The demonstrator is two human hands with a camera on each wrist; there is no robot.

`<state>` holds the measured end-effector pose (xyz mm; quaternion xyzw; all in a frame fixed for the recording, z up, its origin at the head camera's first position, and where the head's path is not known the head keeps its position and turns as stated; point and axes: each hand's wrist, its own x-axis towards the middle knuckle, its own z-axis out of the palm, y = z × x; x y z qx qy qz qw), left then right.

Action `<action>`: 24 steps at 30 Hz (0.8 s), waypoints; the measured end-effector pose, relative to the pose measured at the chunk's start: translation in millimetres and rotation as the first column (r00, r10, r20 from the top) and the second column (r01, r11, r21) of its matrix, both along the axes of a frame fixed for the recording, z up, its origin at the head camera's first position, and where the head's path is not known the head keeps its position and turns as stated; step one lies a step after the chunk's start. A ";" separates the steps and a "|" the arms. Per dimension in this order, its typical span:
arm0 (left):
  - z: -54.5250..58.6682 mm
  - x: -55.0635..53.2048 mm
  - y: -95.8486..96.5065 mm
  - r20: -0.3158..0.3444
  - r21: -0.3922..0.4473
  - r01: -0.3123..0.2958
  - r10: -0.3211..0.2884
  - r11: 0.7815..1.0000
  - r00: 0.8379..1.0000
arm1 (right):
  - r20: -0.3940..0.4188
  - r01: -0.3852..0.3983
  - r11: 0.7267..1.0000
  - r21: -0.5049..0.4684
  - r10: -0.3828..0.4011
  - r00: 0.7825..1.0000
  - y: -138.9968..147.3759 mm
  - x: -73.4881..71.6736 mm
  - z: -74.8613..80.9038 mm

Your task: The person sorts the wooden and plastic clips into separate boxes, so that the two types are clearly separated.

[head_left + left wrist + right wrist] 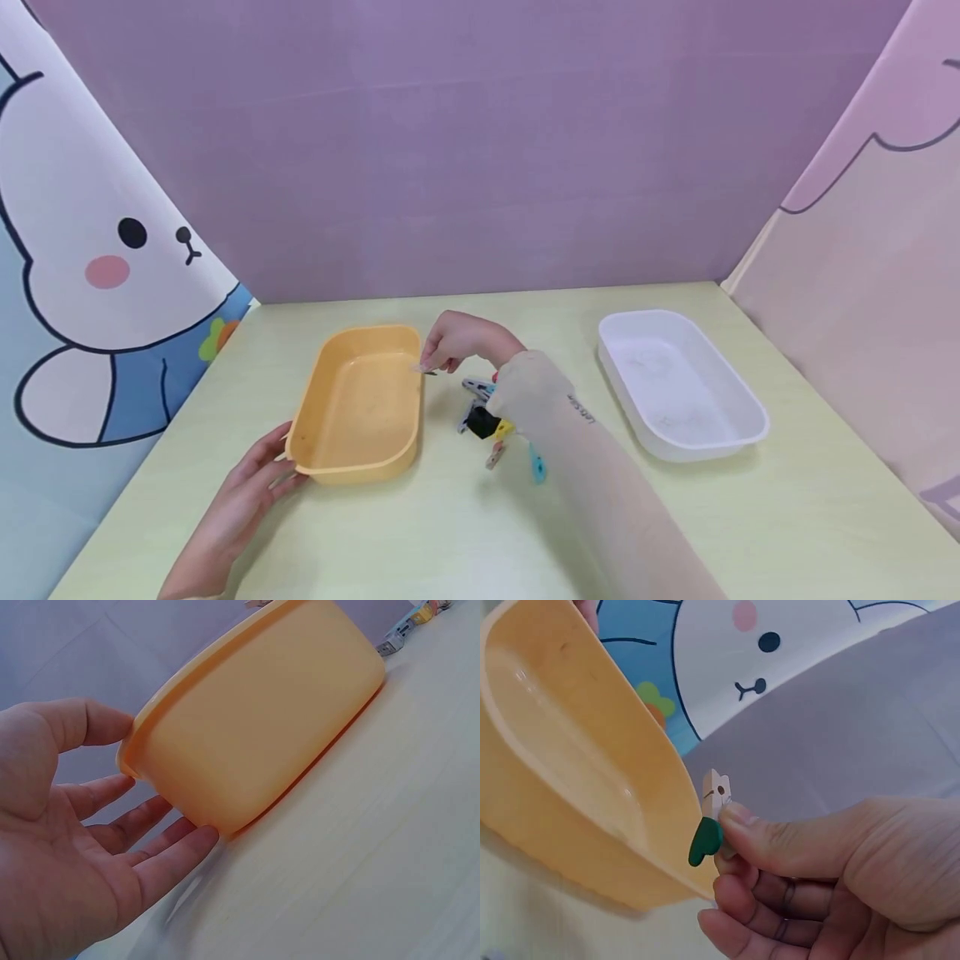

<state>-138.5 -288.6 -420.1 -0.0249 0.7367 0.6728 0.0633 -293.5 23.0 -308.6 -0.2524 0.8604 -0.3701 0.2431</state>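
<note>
My right hand pinches a small wooden clothespin with a green heart on it between thumb and fingers. In the head view that hand is at the right rim of the yellow plastic basin. The fingertips of my left hand touch the outside of the basin's near left corner. In the left wrist view, its thumb is at the rim, and the other fingers, loosely spread, reach the wall lower down. Beside the basin lies a small pile of clips, among them a grey clip and a light blue clip.
A white plastic basin stands to the right on the pale table. Within the pile are a black piece and a reddish clip, with my right sleeve over part of it. A purple backdrop rises behind.
</note>
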 end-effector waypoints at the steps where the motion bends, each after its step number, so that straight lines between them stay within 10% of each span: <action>1: 0.0 0.1 0.2 0.003 -0.001 0.000 0.000 1.000 1.000 | 0.012 -0.003 1.000 -0.004 0.003 1.000 -3.1 0.6 -0.5; 24: 3.0 0.9 6.1 0.075 -0.057 -0.016 0.020 0.998 0.997 | 0.104 -0.003 0.999 -0.038 0.007 0.995 -77.4 30.3 -25.1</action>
